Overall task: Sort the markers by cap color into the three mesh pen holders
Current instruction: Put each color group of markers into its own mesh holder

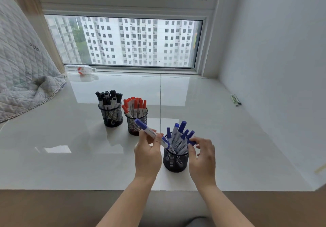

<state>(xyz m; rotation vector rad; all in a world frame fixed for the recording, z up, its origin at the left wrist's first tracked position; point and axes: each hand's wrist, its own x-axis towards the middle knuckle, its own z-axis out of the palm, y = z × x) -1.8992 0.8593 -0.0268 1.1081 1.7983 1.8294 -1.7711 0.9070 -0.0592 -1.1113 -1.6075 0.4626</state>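
Three black mesh holders stand on the white sill. The far-left holder (111,119) is full of black-capped markers, the middle holder (135,124) of red-capped ones, and the near holder (175,161) of several blue-capped markers (181,129). My left hand (148,154) pinches a blue-capped marker (150,131) that slants with its lower end over the near holder's rim. My right hand (202,158) pinches the blue cap of a marker (191,141) that stands in the near holder.
A clear plastic bottle (81,69) lies by the window at the back left. A quilted grey blanket (23,78) drapes over the sill's left side. A small pen-like item (236,99) lies by the right wall.
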